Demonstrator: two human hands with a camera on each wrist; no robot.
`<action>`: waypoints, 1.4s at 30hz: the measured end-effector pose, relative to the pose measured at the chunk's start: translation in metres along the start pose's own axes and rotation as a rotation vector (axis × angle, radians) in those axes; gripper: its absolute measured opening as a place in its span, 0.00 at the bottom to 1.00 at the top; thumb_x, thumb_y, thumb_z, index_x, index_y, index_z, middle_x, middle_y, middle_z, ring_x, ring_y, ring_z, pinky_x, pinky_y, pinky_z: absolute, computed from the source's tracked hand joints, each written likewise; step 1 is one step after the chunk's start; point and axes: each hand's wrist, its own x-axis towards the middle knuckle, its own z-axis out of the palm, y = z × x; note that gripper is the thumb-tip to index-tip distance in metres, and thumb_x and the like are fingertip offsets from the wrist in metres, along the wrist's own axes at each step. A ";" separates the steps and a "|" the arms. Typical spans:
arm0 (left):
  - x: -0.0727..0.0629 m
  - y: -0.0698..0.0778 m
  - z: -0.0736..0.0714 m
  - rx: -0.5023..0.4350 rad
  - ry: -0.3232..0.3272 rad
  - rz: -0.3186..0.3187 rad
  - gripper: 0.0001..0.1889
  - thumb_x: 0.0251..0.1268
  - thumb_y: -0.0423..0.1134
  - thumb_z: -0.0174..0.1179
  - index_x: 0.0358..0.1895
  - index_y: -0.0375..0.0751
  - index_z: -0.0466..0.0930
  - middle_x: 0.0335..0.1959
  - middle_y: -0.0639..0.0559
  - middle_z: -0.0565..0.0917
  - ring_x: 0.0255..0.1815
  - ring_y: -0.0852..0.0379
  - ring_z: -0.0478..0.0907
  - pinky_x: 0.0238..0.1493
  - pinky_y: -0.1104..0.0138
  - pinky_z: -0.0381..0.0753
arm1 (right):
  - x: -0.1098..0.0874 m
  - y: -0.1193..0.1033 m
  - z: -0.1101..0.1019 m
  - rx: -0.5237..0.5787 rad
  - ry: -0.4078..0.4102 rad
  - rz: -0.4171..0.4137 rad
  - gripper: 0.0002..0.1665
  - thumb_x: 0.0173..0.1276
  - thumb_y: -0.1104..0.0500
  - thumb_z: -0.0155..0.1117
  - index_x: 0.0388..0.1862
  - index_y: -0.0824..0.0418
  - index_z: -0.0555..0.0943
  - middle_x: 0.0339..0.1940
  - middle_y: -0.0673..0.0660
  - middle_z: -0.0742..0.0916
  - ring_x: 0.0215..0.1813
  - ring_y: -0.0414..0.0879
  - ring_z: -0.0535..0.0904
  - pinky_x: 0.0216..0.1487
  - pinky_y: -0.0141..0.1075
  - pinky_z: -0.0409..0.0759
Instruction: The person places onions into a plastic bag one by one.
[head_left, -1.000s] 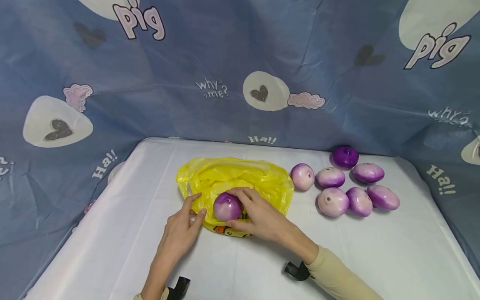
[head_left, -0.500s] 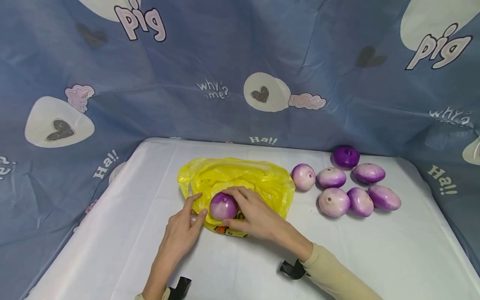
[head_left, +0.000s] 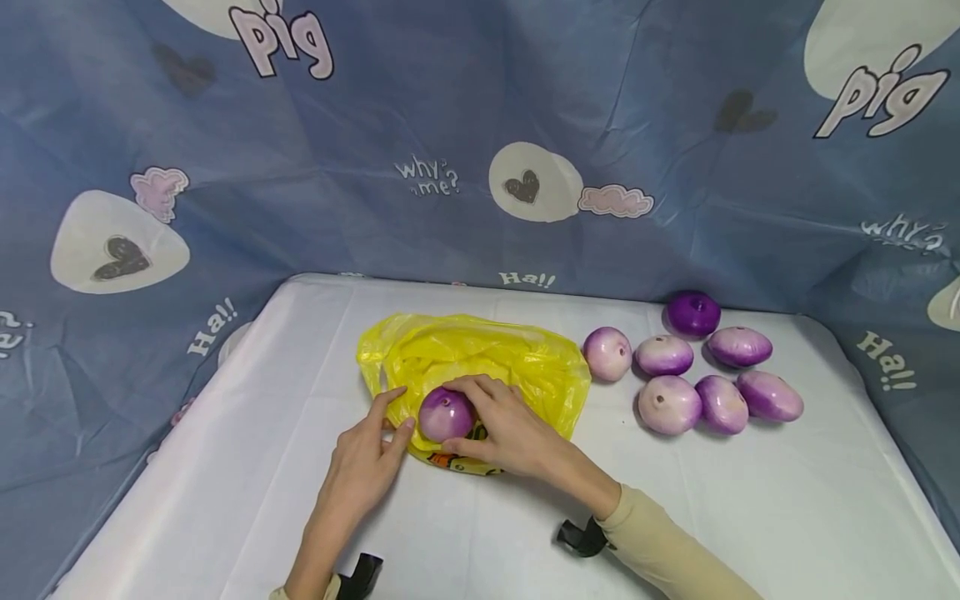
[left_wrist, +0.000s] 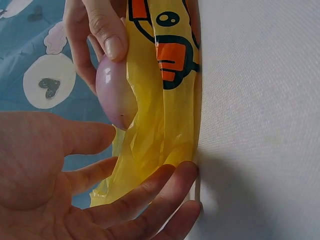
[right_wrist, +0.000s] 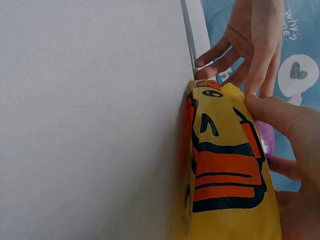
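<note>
A glossy purple-and-white onion point(head_left: 446, 415) sits in the mouth of a yellow plastic bag point(head_left: 480, 342). My right hand point(head_left: 510, 425) grips the onion from its right side, fingers over the far side and thumb at the near side. My left hand point(head_left: 367, 454) is at the bag's left edge, its fingers loosely spread and fingertips right at the plastic; the left wrist view shows them reaching along the bag's side point(left_wrist: 165, 135). Orange and black cartoon print point(right_wrist: 225, 175) marks the bag's front in the right wrist view. The onion's lower part is hidden by the bag in the left wrist view.
Right of the bag, several more onions point(head_left: 669, 405) lie grouped on the white-covered table point(head_left: 675, 517), with a lone onion point(head_left: 607, 354) close beside the bag's right edge. A blue printed cloth point(head_left: 375, 100) hangs behind the table's far edge.
My right hand has moved a little left with the onion, bringing it nearer to my left hand, then almost stopped. The left hand stays in place.
</note>
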 end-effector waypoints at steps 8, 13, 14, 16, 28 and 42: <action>0.000 -0.001 0.000 -0.010 -0.005 0.002 0.27 0.83 0.48 0.60 0.79 0.52 0.70 0.48 0.41 0.90 0.32 0.57 0.85 0.32 0.62 0.78 | -0.001 0.003 0.005 -0.009 -0.015 0.021 0.43 0.70 0.35 0.75 0.79 0.44 0.70 0.75 0.55 0.80 0.73 0.56 0.80 0.82 0.72 0.59; -0.003 -0.003 0.002 -0.012 -0.008 -0.003 0.26 0.83 0.47 0.60 0.79 0.52 0.71 0.47 0.42 0.91 0.31 0.59 0.83 0.32 0.63 0.77 | -0.003 0.004 0.008 0.010 -0.033 0.039 0.43 0.71 0.35 0.74 0.79 0.43 0.70 0.76 0.55 0.80 0.75 0.54 0.78 0.82 0.71 0.61; -0.004 -0.003 0.002 -0.012 -0.008 -0.004 0.26 0.83 0.47 0.60 0.79 0.52 0.71 0.46 0.42 0.90 0.30 0.59 0.83 0.32 0.63 0.77 | -0.003 0.004 0.008 0.012 -0.034 0.039 0.43 0.71 0.35 0.74 0.79 0.43 0.70 0.76 0.55 0.80 0.76 0.53 0.78 0.82 0.71 0.62; -0.003 -0.003 0.003 -0.010 0.000 0.004 0.26 0.83 0.47 0.60 0.78 0.52 0.71 0.46 0.42 0.90 0.30 0.60 0.82 0.32 0.63 0.77 | -0.003 0.005 0.009 0.015 -0.034 0.039 0.44 0.71 0.35 0.74 0.80 0.43 0.69 0.76 0.55 0.80 0.76 0.52 0.77 0.81 0.71 0.63; 0.001 -0.002 0.002 0.010 0.001 0.006 0.27 0.83 0.47 0.60 0.79 0.51 0.70 0.45 0.42 0.90 0.32 0.58 0.84 0.32 0.64 0.78 | -0.003 0.004 0.005 0.016 -0.020 0.006 0.44 0.73 0.34 0.71 0.82 0.41 0.66 0.79 0.51 0.75 0.79 0.50 0.74 0.80 0.75 0.60; 0.000 0.000 0.003 0.011 0.011 0.017 0.26 0.83 0.47 0.60 0.78 0.52 0.71 0.46 0.40 0.91 0.32 0.57 0.85 0.33 0.63 0.79 | -0.006 -0.001 -0.004 -0.013 0.006 0.016 0.42 0.76 0.33 0.67 0.83 0.43 0.67 0.81 0.55 0.73 0.80 0.55 0.73 0.82 0.73 0.59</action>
